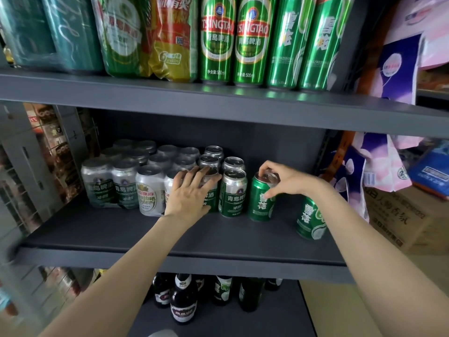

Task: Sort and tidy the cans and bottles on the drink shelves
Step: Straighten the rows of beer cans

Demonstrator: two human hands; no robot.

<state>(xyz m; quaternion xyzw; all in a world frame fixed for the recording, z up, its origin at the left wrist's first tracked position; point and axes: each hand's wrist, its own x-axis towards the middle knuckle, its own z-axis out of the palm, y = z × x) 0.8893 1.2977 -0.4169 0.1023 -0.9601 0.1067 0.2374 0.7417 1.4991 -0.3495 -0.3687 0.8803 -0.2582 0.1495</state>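
On the middle shelf (170,232) stand short green-and-silver beer cans. My left hand (190,194) lies with spread fingers over the top and front of one such can (211,198) in the front row. Beside it stands another can of the same kind (233,194). My right hand (281,178) grips the rim of a bright green can (261,203) from above, with the thumb on its side. A second bright green can (309,221) stands to the right, partly behind my right forearm. Shrink-wrapped packs of silver cans (124,181) fill the left.
Tall green cans (233,42) and wrapped packs line the upper shelf. Dark bottles (183,297) stand on the bottom shelf. Pink and purple packages (379,171) and a cardboard box (398,220) sit to the right of the rack. A wire rack (48,152) is at the left.
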